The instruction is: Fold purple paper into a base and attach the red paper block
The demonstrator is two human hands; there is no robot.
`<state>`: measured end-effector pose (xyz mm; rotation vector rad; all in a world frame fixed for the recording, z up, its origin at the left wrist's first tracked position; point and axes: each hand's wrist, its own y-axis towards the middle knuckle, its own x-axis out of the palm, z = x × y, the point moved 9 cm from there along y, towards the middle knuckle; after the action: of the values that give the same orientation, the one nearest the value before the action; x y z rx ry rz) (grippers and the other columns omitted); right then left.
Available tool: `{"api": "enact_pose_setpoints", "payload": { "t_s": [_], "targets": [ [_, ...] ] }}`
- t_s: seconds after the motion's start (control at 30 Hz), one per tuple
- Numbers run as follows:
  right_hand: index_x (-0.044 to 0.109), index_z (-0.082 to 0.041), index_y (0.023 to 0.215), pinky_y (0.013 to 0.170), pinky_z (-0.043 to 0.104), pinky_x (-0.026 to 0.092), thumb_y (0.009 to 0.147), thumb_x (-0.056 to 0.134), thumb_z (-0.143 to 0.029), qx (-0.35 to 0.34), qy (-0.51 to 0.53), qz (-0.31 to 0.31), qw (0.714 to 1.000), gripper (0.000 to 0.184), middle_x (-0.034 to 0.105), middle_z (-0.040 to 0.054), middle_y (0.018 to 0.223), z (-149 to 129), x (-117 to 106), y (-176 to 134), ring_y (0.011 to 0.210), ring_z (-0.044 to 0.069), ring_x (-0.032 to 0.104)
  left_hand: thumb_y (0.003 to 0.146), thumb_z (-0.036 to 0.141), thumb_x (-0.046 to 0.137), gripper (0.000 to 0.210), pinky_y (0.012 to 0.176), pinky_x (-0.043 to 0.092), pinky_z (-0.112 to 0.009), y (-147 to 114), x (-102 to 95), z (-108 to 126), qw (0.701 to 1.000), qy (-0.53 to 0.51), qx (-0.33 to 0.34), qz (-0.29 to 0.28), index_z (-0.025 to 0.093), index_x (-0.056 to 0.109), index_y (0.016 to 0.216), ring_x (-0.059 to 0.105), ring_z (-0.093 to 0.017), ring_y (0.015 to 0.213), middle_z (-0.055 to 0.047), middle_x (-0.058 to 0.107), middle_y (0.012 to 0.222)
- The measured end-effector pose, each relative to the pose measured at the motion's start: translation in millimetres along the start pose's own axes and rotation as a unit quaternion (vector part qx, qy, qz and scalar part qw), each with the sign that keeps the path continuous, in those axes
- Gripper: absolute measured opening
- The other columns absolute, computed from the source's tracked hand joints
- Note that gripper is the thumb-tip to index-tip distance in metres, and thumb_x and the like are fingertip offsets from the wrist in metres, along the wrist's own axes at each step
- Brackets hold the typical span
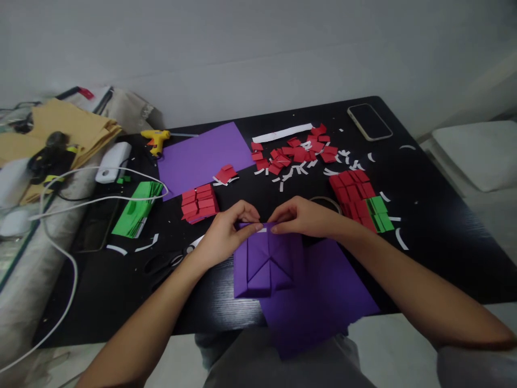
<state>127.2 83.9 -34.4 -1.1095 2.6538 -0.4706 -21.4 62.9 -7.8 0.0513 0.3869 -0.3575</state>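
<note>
1. Grey-clad lap (242, 364), at the table's near edge.
2. Purple sheet (323, 307), one; lies partly under the folded piece and overhangs the near edge onto the lap.
3. Folded piece (258, 264), purple, creased, box-like; sits at the near middle of the table (436, 231), between the two forearms. Small white strip along its far edge.
4. Left hand (228, 231); grip clamped on the folded piece's far edge, thumb on top beside the white strip.
5. Right hand (305, 215); grip clamped on the same edge, just beside the left, thumb on top.
6. Scissors (167, 261), black-handled; left of the folded piece, blades partly hidden by the left arm.
7. Red block (200, 203), small folded squares; beyond the left hand.
8. Red-and-green block (357, 202), similar squares; beyond the right forearm, thin ring (328, 201) beside it, partly hidden.
9. Green stack (139, 210), folded paper; left side, white cable (121, 199) looping across it.
10. Second purple sheet (205, 156), flat, farther back; yellow glue gun (159, 141) at its left corner.
11. Red pieces (299, 154), loose heap, white offcuts (287, 175) scattered among and around them; long white strip (283, 132) behind.
12. Phone (369, 122), far right corner.
13. Brown envelopes (75, 129), piled at far left.
</note>
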Motion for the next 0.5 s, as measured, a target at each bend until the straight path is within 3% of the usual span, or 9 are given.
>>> {"api": "enact_pose_setpoints", "payload": {
  "t_s": [0.13,0.3,0.4,0.5],
  "targets": [
    [0.084,-0.02,0.092,0.072,0.028,0.048,0.076,0.083,-0.034,-0.011,-0.027,-0.028,0.999,0.022,0.08,0.0017,0.084,-0.9,0.5,0.0,0.078,0.017,0.07,0.093,0.033,0.076,0.016,0.078,0.052,-0.028,-0.5,3.8,-1.2,0.999,-0.035,-0.004,-0.009,0.02,0.068,0.096,0.068,-0.015,0.084,0.0,0.071,0.089],
    [0.083,-0.019,0.089,0.067,0.027,0.043,0.077,0.082,-0.037,-0.019,-0.043,-0.007,0.999,0.021,0.074,-0.0014,0.077,-0.8,2.1,1.8,0.071,0.014,0.062,0.094,0.034,0.076,0.016,0.075,0.054,-0.029,-0.6,2.0,-2.2,0.999,-0.034,0.0,0.017,0.02,0.068,0.096,0.069,-0.016,0.081,-0.001,0.072,0.087],
    [0.082,-0.02,0.088,0.069,0.028,0.042,0.076,0.08,-0.035,-0.029,-0.034,0.016,0.999,0.019,0.073,-0.0022,0.078,-0.8,1.5,3.2,0.071,0.014,0.06,0.096,0.031,0.073,0.011,0.079,0.055,-0.031,-3.6,-4.7,13.8,0.993,0.074,0.069,0.055,0.02,0.07,0.097,0.07,-0.017,0.088,-0.004,0.073,0.095],
    [0.083,-0.02,0.087,0.07,0.028,0.043,0.076,0.078,-0.033,-0.021,-0.028,0.036,0.999,0.017,0.074,-0.0015,0.079,1.9,0.2,4.3,0.072,0.015,0.06,0.099,0.026,0.069,0.007,0.094,0.054,-0.04,-13.0,-4.8,40.0,0.948,0.243,0.185,0.093,0.02,0.073,0.098,0.068,-0.023,0.107,-0.009,0.073,0.114]
  ]
}}
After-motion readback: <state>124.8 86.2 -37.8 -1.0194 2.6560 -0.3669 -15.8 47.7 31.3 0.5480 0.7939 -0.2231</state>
